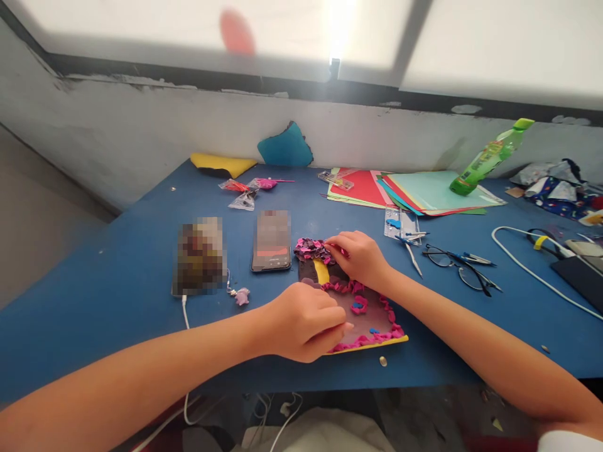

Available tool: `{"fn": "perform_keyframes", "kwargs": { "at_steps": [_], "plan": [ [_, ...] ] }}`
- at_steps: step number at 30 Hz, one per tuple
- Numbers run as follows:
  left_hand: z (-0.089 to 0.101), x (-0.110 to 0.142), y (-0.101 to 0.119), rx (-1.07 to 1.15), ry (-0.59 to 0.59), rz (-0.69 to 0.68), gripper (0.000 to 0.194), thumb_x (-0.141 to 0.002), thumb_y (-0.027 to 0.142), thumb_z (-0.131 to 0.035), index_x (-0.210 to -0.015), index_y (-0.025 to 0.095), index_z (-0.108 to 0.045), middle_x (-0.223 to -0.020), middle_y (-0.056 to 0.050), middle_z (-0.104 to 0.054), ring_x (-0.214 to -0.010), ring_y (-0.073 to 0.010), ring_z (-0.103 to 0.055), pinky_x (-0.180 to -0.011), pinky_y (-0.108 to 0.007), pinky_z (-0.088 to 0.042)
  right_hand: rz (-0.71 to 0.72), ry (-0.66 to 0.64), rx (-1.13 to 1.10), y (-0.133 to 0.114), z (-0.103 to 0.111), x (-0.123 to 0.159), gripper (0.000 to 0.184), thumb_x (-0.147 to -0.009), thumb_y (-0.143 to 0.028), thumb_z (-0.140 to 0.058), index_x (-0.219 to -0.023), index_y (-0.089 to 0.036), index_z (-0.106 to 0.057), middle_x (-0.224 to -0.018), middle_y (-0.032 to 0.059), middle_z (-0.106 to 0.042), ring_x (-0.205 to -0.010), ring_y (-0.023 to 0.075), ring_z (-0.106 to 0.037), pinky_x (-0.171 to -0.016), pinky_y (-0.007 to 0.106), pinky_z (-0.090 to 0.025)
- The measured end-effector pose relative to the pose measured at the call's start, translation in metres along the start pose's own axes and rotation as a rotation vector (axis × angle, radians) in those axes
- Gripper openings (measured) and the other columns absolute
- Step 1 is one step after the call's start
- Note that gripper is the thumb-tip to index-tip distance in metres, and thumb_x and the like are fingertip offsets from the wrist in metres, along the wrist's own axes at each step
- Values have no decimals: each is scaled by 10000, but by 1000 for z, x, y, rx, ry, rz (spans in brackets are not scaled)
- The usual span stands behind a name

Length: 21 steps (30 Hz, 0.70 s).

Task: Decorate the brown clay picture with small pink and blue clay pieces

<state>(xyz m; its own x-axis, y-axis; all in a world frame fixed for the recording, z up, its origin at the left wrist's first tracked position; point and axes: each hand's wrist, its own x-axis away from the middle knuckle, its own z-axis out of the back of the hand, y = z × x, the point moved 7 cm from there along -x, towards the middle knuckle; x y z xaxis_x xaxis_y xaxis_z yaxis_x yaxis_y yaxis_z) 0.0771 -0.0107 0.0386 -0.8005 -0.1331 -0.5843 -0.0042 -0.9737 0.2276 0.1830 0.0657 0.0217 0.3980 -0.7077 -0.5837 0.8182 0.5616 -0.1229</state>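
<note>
A decorated panel (379,318) is placed near the front edge of the blue table (117,282), right of a phone (272,242). Hands are kept apart from each other. By the right hand (360,256), the dark-and-pink ruffled cluster (309,249) at the panel's top is touched with thumb and fingertips drawn together; whether a bit is pinched there cannot be told. The left hand (308,323) is held over the panel's lower left part, fingers curled, fingertips near the thumb; whether anything is gripped, or the panel touched, cannot be told.

On the panel, a yellow strip (322,272) is set on a dark area below the cluster. The lower part is bordered with pink ruffles (399,331); inside it a pink flower (358,306) with a blue centre is seen. A small metallic disc (383,361) is seen just below the panel.

To the right, a clear case (393,224), a compass (411,254) and eyeglasses (459,267) are laid out. Behind, coloured sheets (438,191) are stacked, with a green bottle (492,157) shown tilted over them. Small packets (245,191) are left behind the phone.
</note>
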Motion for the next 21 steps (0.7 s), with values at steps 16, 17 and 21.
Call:
{"fn": "perform_keyframes", "kwargs": {
  "at_steps": [16, 17, 21],
  "plan": [
    [-7, 2, 2, -52, -44, -42, 365, -907, 158, -393, -548, 189, -447, -469, 7, -512, -424, -126, -455, -429, -300, -282, 107, -134, -12, -11, -15, -3, 297, -957, -255, -423, -802, -171, -662, -739, 51, -689, -647, 141, -577, -622, 280, -330],
    [-8, 2, 2, -54, -48, -40, 362, -907, 157, -396, -549, 191, -442, -471, 9, -509, -426, -126, -457, -431, -298, -282, 110, -153, -17, -12, -15, -2, 302, -955, -255, -420, -800, -171, -665, -728, 49, -681, -644, 140, -571, -618, 282, -324],
    [-9, 2, 2, -62, -59, -35, 361, -905, 161, -407, -546, 194, -437, -466, 10, -493, -427, -129, -447, -426, -301, -273, 148, -218, -39, -17, -14, -2, 299, -938, -235, -416, -805, -165, -675, -699, 49, -652, -655, 149, -560, -614, 295, -309]
  ]
}}
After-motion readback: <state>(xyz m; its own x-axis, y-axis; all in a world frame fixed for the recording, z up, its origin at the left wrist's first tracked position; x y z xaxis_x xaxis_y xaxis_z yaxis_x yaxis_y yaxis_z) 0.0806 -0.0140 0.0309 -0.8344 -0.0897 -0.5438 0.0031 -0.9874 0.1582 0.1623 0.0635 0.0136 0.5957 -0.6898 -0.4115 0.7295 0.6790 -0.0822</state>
